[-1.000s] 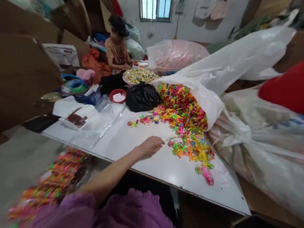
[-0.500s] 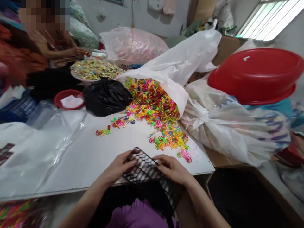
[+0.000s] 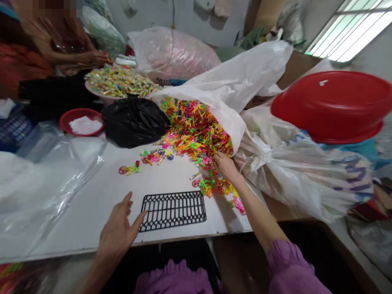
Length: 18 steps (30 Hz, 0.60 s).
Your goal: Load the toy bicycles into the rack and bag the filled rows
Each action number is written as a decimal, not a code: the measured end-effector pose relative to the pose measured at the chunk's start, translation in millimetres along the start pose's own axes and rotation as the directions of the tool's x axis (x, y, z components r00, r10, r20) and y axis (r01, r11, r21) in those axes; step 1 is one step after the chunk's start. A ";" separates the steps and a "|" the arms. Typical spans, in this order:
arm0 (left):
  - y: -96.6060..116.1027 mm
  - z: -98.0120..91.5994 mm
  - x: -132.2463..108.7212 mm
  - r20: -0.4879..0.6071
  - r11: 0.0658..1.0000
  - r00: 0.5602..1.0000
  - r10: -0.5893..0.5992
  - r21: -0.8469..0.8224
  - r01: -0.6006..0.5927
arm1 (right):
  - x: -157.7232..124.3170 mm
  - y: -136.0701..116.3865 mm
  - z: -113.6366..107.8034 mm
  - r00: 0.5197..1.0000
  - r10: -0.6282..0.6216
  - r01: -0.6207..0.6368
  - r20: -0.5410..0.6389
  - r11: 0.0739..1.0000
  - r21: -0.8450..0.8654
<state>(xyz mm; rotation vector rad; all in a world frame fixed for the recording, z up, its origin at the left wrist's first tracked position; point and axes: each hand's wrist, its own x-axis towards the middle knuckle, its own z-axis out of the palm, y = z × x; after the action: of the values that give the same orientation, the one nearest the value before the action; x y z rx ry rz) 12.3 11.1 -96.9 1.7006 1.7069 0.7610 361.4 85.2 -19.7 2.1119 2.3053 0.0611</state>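
The black grid tray (image 3: 173,210) that both hands gripped a moment ago now lies flat at the near edge of the white table (image 3: 92,204), the left hand (image 3: 118,230) spread open beside it, touching its corner, while the right hand (image 3: 225,165) has gone into the heap of coloured plastic toys (image 3: 196,130), fingers seemingly curling around some.

**Room and background**

A pale wall (image 3: 183,20) is seen at the rear, with garments hung on it. A barred window (image 3: 349,32) at the upper right admits bright daylight. A white table (image 3: 92,204) is shown in the foreground.
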 end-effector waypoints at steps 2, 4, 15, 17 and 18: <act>-12.5 -7.1 -2.0 0.032 0.919 0.950 0.310 0.246 -0.308 | -11.7 -14.4 1.5 0.998 0.036 -0.035 -0.058 0.999 0.026; -22.7 -7.9 -5.2 0.176 0.768 0.838 0.516 0.339 -0.544 | -17.5 -24.2 4.5 0.992 0.104 -0.101 -0.070 0.994 0.048; -13.0 14.4 -17.3 0.138 0.609 0.737 0.662 0.474 -0.636 | -0.3 -25.8 6.0 0.957 0.289 -0.289 0.042 0.957 0.001; -9.2 8.2 -16.2 0.146 0.604 0.737 0.660 0.481 -0.636 | -5.0 -47.0 1.3 0.971 0.240 -0.233 -0.015 0.957 0.174; -8.1 6.6 -16.4 0.170 0.590 0.732 0.660 0.487 -0.644 | -8.3 -61.5 1.7 0.979 0.199 -0.175 -0.043 0.931 0.322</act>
<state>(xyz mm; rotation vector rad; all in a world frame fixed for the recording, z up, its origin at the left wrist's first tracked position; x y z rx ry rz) 11.9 -5.6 -107.0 2.8059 1.3346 0.6468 300.9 71.7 -23.9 2.5181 2.2757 -0.2501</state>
